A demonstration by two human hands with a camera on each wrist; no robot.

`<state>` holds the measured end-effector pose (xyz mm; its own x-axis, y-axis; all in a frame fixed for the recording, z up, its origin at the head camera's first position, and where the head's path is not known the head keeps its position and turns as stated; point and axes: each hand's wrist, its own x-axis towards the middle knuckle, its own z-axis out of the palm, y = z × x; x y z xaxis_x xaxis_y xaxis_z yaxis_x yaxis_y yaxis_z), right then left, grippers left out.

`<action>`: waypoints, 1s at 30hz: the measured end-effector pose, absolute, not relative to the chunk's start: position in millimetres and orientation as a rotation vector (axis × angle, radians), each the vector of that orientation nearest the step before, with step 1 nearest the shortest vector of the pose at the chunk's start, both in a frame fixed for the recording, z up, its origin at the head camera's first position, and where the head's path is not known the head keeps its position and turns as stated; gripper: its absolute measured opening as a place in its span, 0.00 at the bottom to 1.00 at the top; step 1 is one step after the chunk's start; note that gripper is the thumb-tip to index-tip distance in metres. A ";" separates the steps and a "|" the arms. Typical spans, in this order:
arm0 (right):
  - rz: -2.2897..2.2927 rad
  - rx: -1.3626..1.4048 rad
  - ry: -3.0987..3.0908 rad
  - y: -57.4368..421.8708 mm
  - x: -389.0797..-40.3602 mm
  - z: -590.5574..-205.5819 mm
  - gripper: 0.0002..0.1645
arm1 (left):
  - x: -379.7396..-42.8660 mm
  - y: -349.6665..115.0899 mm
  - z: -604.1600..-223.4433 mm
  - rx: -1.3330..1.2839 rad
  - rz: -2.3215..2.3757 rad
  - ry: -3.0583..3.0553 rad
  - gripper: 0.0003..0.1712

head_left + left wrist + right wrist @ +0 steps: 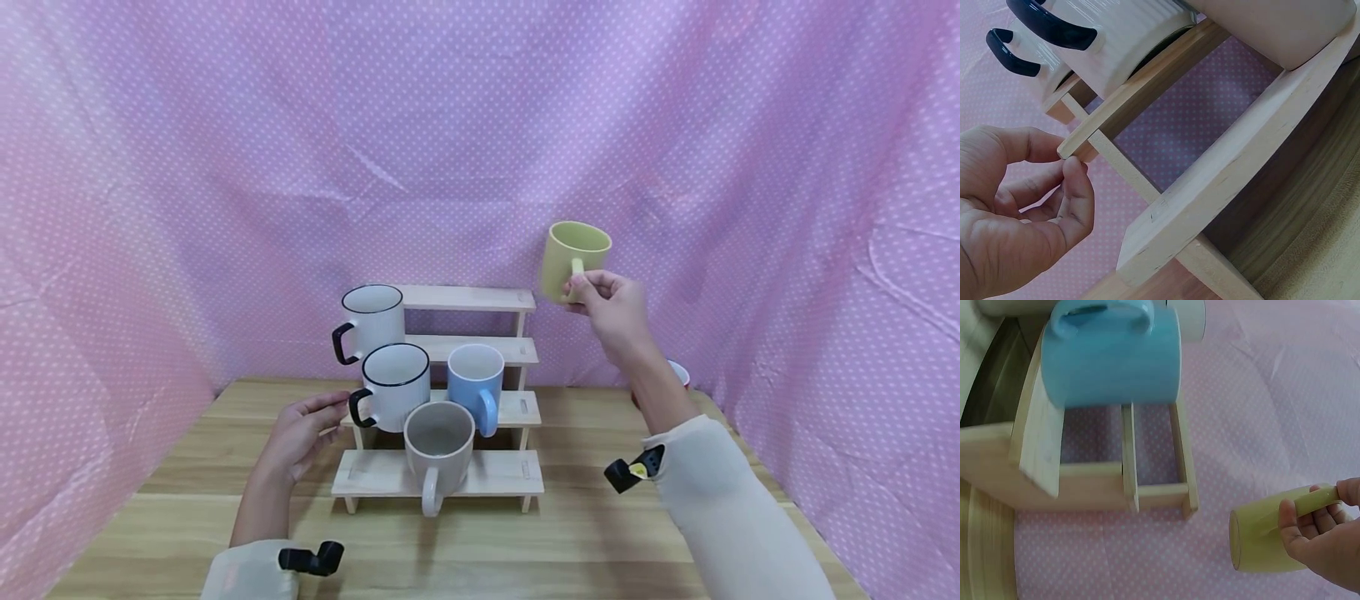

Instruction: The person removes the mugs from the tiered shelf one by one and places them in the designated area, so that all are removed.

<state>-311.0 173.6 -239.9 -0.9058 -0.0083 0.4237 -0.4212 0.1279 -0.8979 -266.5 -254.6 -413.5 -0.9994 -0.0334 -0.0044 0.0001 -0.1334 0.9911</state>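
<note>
My right hand (pixel 618 315) grips a yellow-green mug (pixel 557 262) by its handle, in the air to the upper right of a stepped wooden display stand (pixel 371 473). In the left wrist view, the thumb and forefinger of my left hand (pixel 1019 206) pinch the end of one of the stand's boards (pixel 1088 147). Close to that hand is a white mug (pixel 397 400) with black rim and handle. A similar white mug (pixel 378 321) sits a step higher. A light blue mug (pixel 468 392) stands to the right, and a beige mug (pixel 438 454) occupies the lowest step.
The stand rests on a wood-grain table (pixel 480 554). Behind my right forearm a red and white cup (pixel 681 373) is partly hidden. Pink dotted cloth (pixel 480 125) hangs at the back and sides.
</note>
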 end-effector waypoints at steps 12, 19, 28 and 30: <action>1.822 0.311 -2.007 223.4 -314.2 -259.5 0.18 | -265.8 -254.3 -414.8 0.026 -2.325 -2.077 0.17; 1.815 0.254 -2.046 245.3 -315.3 -277.6 0.20 | -265.7 -254.3 -415.3 0.033 -2.320 -2.079 0.14; 1.761 0.175 -2.154 266.1 -319.9 -307.6 0.22 | -266.0 -254.2 -414.8 0.040 -2.317 -2.081 0.18; 1.736 0.145 -2.173 268.9 -321.2 -315.5 0.22 | -266.5 -253.8 -414.4 0.044 -2.320 -2.078 0.19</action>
